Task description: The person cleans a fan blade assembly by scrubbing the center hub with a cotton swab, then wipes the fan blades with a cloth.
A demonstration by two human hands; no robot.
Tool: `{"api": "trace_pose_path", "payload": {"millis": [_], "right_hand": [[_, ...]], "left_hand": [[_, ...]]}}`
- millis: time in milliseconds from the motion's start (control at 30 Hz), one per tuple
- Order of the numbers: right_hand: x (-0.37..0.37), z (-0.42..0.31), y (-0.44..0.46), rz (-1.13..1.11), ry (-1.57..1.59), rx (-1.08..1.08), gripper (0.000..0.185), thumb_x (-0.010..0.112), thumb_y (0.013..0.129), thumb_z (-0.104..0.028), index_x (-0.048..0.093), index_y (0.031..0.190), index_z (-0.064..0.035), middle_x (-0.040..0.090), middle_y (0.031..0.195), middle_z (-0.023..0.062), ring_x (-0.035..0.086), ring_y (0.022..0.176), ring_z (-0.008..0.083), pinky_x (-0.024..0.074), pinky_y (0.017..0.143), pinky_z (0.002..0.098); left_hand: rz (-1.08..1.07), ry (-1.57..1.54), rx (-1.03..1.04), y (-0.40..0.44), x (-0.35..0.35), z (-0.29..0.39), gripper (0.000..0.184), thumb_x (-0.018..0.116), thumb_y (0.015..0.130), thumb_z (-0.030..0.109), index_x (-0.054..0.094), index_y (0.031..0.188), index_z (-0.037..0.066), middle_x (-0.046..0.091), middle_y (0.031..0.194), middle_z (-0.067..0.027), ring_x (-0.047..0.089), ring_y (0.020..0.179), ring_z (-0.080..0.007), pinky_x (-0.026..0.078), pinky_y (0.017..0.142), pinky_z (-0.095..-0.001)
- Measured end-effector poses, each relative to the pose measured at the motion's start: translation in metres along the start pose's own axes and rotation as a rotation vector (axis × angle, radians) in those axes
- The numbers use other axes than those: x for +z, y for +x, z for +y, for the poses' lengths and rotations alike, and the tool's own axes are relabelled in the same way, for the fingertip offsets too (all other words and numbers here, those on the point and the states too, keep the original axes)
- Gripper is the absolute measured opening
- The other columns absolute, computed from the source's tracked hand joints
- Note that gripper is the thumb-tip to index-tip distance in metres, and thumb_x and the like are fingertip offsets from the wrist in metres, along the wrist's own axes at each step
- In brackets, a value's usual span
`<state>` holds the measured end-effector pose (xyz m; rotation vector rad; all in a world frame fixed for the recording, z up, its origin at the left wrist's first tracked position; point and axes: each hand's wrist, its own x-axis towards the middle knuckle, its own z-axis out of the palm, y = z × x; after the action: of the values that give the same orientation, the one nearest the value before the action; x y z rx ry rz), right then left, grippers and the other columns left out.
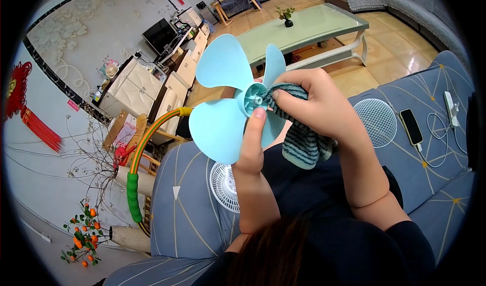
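Note:
A light blue fan blade (pixel 218 129) with several broad petals is held up in front of me, its open hub facing my eyes. My left hand (pixel 251 144) grips it near the hub, thumb on the front and the other fingers mostly hidden behind. In my right hand (pixel 309 101) a dark green and pale striped cloth (pixel 306 147) is pinched, one end pressed against the hub's rim and the rest hanging down. A white fan base or grille (pixel 224 185) lies on the sofa, partly covered by my left forearm.
On the blue-grey sofa (pixel 177 205) to my right are a round mesh fan grille (pixel 375 123), a phone (pixel 410 126) on a charging cable and a power strip (pixel 450 109). A striped hoop (pixel 132 195) stands at left. Ahead is a glass-topped table (pixel 314 28).

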<state>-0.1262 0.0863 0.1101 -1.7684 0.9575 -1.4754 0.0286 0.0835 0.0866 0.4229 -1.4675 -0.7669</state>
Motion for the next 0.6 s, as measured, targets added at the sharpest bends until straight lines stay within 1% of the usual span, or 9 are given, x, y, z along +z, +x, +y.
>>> {"api": "trace_pose_path", "payload": {"millis": [100, 167, 200, 300, 333, 400, 467, 533, 600], "right_hand": [[-0.001, 0.003, 0.0, 0.058, -0.036, -0.035, 0.021, 0.061, 0.085, -0.012, 0.066, 0.09, 0.0084, 0.061, 0.072, 0.003, 0.053, 0.069, 0.0071, 0.0446, 0.061, 0.0248], [-0.002, 0.004, 0.0, 0.13, -0.059, -0.059, 0.022, 0.061, 0.085, -0.012, 0.066, 0.091, 0.0082, 0.061, 0.072, 0.0032, 0.054, 0.069, 0.0069, 0.0453, 0.061, 0.0248], [-0.005, -0.002, -0.001, 0.15, -0.102, -0.061, 0.021, 0.061, 0.084, -0.012, 0.066, 0.09, 0.0071, 0.061, 0.071, 0.0022, 0.054, 0.068, 0.0058, 0.0457, 0.062, 0.0245], [-0.01, 0.001, 0.0, 0.133, -0.017, 0.008, 0.019, 0.061, 0.084, -0.013, 0.066, 0.089, 0.0054, 0.059, 0.069, 0.001, 0.054, 0.068, 0.0044, 0.0455, 0.061, 0.024], [-0.011, -0.002, 0.0, 0.126, -0.07, 0.001, 0.019, 0.061, 0.086, -0.013, 0.065, 0.087, 0.0047, 0.058, 0.069, 0.0001, 0.054, 0.068, 0.0041, 0.0456, 0.061, 0.0235], [-0.01, -0.003, 0.0, 0.101, -0.033, -0.017, 0.016, 0.062, 0.086, -0.012, 0.064, 0.09, 0.0036, 0.059, 0.074, 0.0006, 0.054, 0.071, 0.0041, 0.0454, 0.063, 0.023], [-0.007, -0.003, 0.0, 0.085, 0.028, -0.047, 0.014, 0.063, 0.086, -0.01, 0.061, 0.093, 0.0022, 0.06, 0.079, 0.0009, 0.054, 0.075, 0.0041, 0.045, 0.065, 0.0226], [-0.002, 0.002, 0.001, 0.078, 0.113, -0.091, 0.014, 0.064, 0.087, -0.008, 0.058, 0.096, 0.0006, 0.061, 0.084, 0.001, 0.054, 0.079, 0.0043, 0.0444, 0.068, 0.0223], [0.0, 0.006, 0.003, 0.015, 0.158, -0.102, 0.015, 0.064, 0.087, -0.007, 0.056, 0.097, -0.0007, 0.06, 0.085, 0.0007, 0.053, 0.08, 0.0047, 0.0436, 0.07, 0.022]], "left_hand": [[-0.086, -0.12, -0.127, -0.002, -0.003, 0.003, 0.046, 0.059, 0.087, 0.013, 0.055, 0.129, -0.006, 0.063, 0.12, -0.0152, 0.062, 0.11, -0.0223, 0.048, 0.097, -0.0337], [-0.078, -0.14, -0.152, -0.002, -0.004, 0.002, 0.043, 0.058, 0.089, 0.014, 0.057, 0.127, -0.006, 0.064, 0.12, -0.0138, 0.062, 0.109, -0.0212, 0.048, 0.096, -0.0328], [-0.051, -0.125, -0.138, 0.0, -0.006, 0.002, 0.042, 0.057, 0.09, 0.015, 0.058, 0.127, -0.005, 0.065, 0.119, -0.0132, 0.063, 0.108, -0.0206, 0.049, 0.096, -0.0324], [0.115, -0.069, -0.098, -0.001, -0.01, -0.002, 0.039, 0.055, 0.093, 0.018, 0.06, 0.125, -0.004, 0.066, 0.118, -0.0112, 0.064, 0.107, -0.0189, 0.049, 0.094, -0.0311], [0.192, -0.082, -0.154, -0.001, -0.008, -0.003, 0.036, 0.057, 0.092, 0.018, 0.063, 0.121, -0.003, 0.068, 0.112, -0.0105, 0.066, 0.1, -0.019, 0.052, 0.089, -0.03], [0.064, -0.221, -0.277, -0.002, -0.01, 0.0, 0.039, 0.053, 0.096, 0.02, 0.054, 0.128, -0.003, 0.065, 0.114, -0.0152, 0.067, 0.099, -0.0214, 0.056, 0.085, -0.0345], [-0.013, -0.268, -0.341, -0.002, -0.01, 0.001, 0.041, 0.05, 0.098, 0.022, 0.05, 0.131, -0.003, 0.063, 0.115, -0.0168, 0.066, 0.1, -0.0218, 0.058, 0.082, -0.0361], [-0.036, -0.246, -0.333, -0.001, -0.01, 0.001, 0.04, 0.05, 0.099, 0.022, 0.05, 0.131, -0.003, 0.064, 0.114, -0.0154, 0.065, 0.102, -0.0205, 0.058, 0.083, -0.0352], [-0.058, -0.273, -0.3, -0.001, -0.01, -0.001, 0.04, 0.051, 0.099, 0.022, 0.05, 0.131, -0.003, 0.063, 0.114, -0.0144, 0.065, 0.102, -0.0197, 0.057, 0.084, -0.0351]]}}
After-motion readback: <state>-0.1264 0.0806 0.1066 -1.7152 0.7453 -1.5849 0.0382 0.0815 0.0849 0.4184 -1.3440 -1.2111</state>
